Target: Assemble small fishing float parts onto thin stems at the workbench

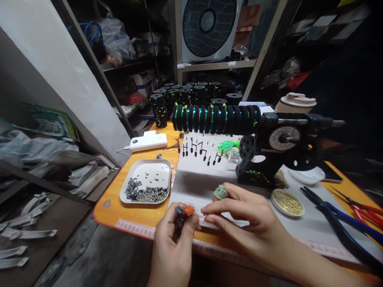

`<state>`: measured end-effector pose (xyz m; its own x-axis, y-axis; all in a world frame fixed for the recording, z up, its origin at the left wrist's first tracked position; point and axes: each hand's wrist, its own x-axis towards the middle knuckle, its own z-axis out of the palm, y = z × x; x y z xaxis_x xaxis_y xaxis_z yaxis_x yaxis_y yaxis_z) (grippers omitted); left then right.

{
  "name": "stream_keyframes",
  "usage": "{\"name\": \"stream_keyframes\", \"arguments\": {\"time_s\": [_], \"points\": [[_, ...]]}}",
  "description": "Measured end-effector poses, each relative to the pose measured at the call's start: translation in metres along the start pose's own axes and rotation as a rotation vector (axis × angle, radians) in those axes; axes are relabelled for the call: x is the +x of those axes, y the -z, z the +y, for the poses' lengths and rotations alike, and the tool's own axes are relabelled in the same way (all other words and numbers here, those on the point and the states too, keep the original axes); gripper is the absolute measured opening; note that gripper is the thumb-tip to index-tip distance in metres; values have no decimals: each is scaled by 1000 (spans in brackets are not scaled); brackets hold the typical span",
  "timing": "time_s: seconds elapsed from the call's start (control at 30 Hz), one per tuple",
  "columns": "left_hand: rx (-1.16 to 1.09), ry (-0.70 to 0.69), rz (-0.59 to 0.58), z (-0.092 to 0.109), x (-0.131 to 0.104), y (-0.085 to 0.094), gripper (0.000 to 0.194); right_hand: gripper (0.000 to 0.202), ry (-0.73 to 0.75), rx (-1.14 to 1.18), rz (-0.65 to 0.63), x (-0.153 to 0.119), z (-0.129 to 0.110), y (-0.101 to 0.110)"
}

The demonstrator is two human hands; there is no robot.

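My left hand (176, 243) is closed around a bundle of thin dark strands, which shows an orange-tipped cluster (188, 210) and a smaller grey-tipped cluster (178, 209) at the top. Just right of the bundle is my right hand (242, 211), its thumb and index fingertip nearly together in a pinch. Whatever may be between those fingertips is too small to make out. A green textured wrap (220, 192) is around one finger of this hand. Both hands are over the table's front edge.
A white tray (124, 195) of small grey pieces lies left. Behind my hands stands a dark winding device (257, 159) bearing a ribbed black roller (215, 118). Small black pieces (196, 153) lie on white paper. A dish of gold bits (287, 202) and blue-handled pliers (338, 219) sit right.
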<state>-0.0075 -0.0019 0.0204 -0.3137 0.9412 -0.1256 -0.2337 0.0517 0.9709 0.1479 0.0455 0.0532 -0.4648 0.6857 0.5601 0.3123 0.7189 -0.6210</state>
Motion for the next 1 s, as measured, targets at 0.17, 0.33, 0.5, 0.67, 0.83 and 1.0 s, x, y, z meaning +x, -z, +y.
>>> {"name": "stream_keyframes", "arguments": {"time_s": [0.17, 0.33, 0.5, 0.67, 0.83, 1.0], "points": [[21, -62, -1, -2, 0, -2, 30, 13, -12, -27, -16, -3, 0, -3], [164, -285, 150, -3, 10, 13, 19, 11, 36, -120, -2, -5, 5, -2], [451, -338, 29, -1, 23, 29, 7, 14, 7, -63, 23, -2, 6, 6], [631, -454, -232, 0, 25, 21, 13, 11, -13, 2, -14, -2, 1, 8], [395, -283, -84, 2, 15, 12, 28, 6, 22, -17, -18, -2, 0, 6], [20, -176, -120, 0, 7, 7, 19, 13, 8, -28, -24, -2, 1, 6]]}}
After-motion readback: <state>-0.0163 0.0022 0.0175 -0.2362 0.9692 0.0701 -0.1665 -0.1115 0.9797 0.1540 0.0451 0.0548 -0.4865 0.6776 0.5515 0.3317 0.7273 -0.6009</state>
